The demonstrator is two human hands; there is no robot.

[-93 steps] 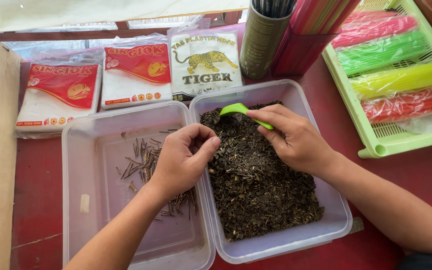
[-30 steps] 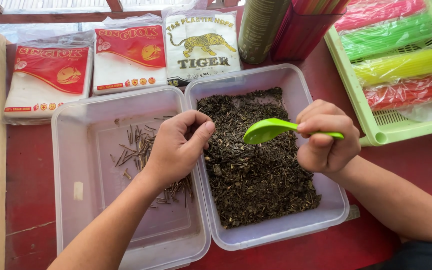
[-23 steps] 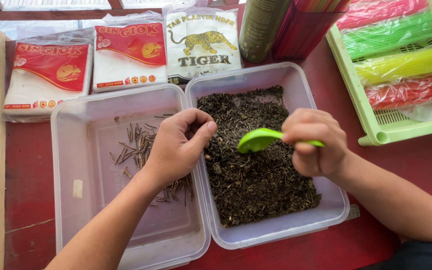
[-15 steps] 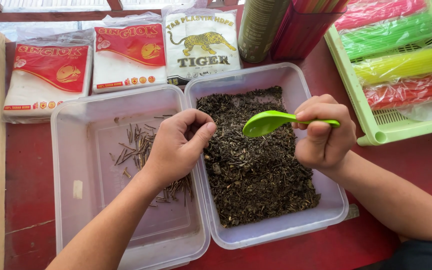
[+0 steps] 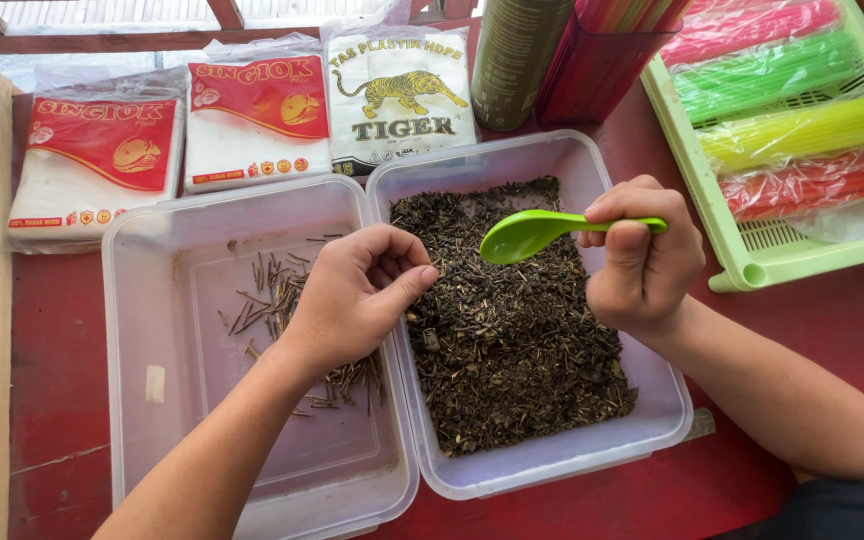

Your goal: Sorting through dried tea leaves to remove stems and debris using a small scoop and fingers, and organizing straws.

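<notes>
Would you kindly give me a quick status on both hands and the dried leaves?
Right hand gripping green spoon, raised over dried leaves in right tub. Left hand loosely curled at tub divide, above picked-out stems. Nothing obstructing.

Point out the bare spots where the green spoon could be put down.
Bare red table lies between the clear plastic tub of dark dried leaves and the pale green slatted tray, above the right hand's forearm. The left clear tub's floor left of the brown sticks is bare. Along the far edge, white packets and cups crowd.
</notes>
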